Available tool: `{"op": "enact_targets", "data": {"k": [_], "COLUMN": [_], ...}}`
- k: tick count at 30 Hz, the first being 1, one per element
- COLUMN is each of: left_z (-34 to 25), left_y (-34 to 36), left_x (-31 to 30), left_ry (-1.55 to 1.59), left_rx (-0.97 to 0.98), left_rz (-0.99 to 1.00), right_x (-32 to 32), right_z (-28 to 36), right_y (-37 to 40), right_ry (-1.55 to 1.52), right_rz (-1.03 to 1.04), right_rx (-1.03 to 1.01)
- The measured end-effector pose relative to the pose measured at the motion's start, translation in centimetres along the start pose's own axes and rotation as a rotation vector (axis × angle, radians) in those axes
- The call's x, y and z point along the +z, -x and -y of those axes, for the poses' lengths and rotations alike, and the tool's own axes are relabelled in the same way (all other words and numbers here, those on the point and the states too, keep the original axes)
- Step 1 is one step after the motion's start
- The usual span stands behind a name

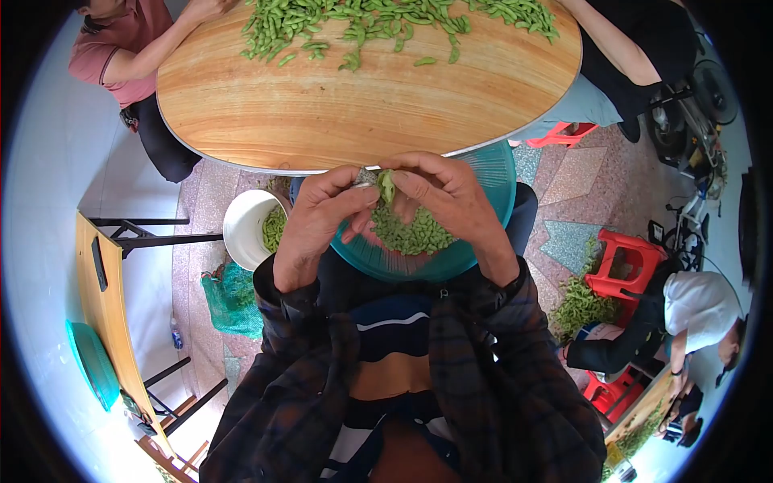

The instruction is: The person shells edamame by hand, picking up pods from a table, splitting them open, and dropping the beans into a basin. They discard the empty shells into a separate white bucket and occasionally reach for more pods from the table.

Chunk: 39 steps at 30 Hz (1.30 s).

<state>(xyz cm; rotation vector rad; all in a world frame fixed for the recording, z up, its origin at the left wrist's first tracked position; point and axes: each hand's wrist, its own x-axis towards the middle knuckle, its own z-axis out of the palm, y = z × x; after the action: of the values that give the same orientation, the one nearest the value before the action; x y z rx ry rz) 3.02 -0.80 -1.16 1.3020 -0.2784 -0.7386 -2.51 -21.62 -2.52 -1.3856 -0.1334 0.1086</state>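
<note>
Above the basin, both hands meet at a green soybean pod (pixel 386 187) that looks split open. My left hand (pixel 318 211) is closed, its thumb and fingertips pinching the pod's left side. A small silvery piece (pixel 365 177) shows at its index fingertip; I cannot make out what it is. My right hand (pixel 455 197) grips the pod from the right between thumb and bent fingers. Below them, the teal plastic basin (pixel 501 189) rests on my lap and holds a heap of shelled green beans (pixel 415 235).
A wooden table (pixel 354 109) with piled soybean pods (pixel 362 20) stands ahead; two people sit at it. At left are a white bucket (pixel 241 229) with green contents and a green mesh bag (pixel 229 302). Red stools (pixel 624 262) and another person (pixel 700 306) are at right.
</note>
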Motion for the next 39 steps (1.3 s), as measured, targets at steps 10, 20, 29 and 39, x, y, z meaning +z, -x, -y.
{"op": "enact_targets", "data": {"k": [10, 20, 29, 39], "left_z": [2.0, 4.4, 7.1, 8.8], "left_y": [0.0, 0.8, -0.1, -1.1], "left_x": [0.0, 0.8, 0.4, 0.8], "left_ry": [0.136, 0.101, 0.273, 0.092], "left_rx": [-0.114, -0.196, -0.238, -0.325], "left_rz": [-0.002, -0.027, -0.006, -0.131], "right_x": [-0.8, -1.2, -1.0, -1.5], "right_z": [-3.1, -5.3, -7.5, -9.1], "right_y": [1.1, 3.4, 3.9, 4.1], "right_ry": [-0.313, -0.387, -0.24, -0.001], "right_rz": [0.001, 0.038, -0.037, -0.049], "right_rx": [0.105, 0.152, 0.183, 0.217]}}
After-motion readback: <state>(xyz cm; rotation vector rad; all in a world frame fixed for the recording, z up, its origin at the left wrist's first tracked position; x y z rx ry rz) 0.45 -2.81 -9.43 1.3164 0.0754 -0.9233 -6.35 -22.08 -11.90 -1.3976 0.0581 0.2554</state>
